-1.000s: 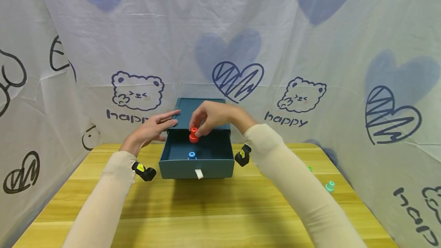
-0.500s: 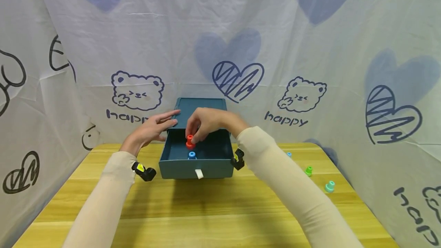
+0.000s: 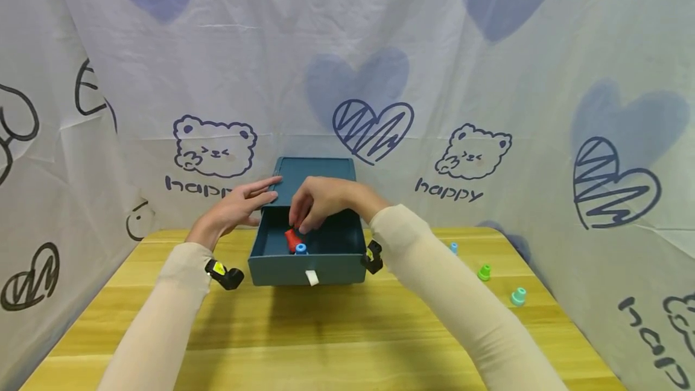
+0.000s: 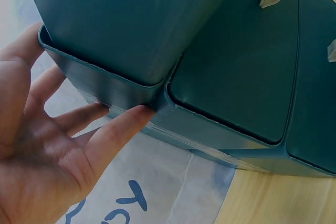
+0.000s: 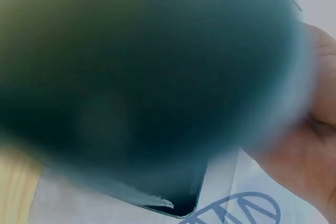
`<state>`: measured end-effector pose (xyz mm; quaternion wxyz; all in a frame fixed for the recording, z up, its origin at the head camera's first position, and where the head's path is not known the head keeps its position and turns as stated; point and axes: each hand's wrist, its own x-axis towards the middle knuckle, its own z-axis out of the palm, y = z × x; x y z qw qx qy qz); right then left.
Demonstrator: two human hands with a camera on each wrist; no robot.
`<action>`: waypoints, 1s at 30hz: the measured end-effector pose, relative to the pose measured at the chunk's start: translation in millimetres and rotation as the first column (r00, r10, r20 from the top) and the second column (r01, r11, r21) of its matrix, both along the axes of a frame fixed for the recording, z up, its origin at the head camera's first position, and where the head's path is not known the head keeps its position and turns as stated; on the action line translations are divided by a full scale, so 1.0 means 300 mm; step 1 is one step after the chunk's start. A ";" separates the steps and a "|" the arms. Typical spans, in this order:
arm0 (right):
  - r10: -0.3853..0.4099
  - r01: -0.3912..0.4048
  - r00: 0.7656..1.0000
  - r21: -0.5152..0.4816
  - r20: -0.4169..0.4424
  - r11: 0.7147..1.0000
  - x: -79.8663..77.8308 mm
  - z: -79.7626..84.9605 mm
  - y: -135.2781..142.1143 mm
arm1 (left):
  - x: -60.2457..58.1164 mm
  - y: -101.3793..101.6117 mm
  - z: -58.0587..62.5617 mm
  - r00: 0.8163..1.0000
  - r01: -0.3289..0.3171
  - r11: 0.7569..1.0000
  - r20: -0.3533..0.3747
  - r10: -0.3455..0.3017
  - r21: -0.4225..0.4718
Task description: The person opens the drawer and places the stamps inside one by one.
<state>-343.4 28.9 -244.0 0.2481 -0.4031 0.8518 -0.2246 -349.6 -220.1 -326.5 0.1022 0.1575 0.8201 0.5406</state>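
Observation:
A dark teal drawer box stands at the back of the table with its upper drawer pulled out. My left hand rests on the box's left side with fingers spread, touching the edge in the left wrist view. Over the drawer, my right hand has its fingertips just above a small red peg-shaped piece, which lies tilted inside. Beside that stands a blue piece, partly hidden by the drawer front. A blurred drawer hides my right fingertips in the right wrist view.
At the table's right are a small blue piece, a green one and a mint one. A white pull tab hangs on the drawer front. Printed cloth encloses the table behind and at the sides.
My right hand has lowered the red piece into the drawer and slid slightly left. The piece now tilts below loosened fingertips. The left hand stays on the box.

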 end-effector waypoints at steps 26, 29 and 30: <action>0.026 -0.025 1.000 -0.164 0.003 0.986 0.019 0.038 0.157 | -0.001 0.007 -0.003 1.000 -0.010 1.000 0.001 0.010 -0.011; 0.012 -0.012 1.000 -0.175 0.001 0.984 0.022 0.037 0.183 | -0.002 0.006 -0.005 1.000 -0.012 1.000 -0.002 0.012 -0.010; 0.008 -0.008 1.000 -0.179 0.002 0.984 0.023 0.037 0.192 | -0.002 0.006 -0.005 1.000 -0.011 1.000 -0.003 0.011 -0.009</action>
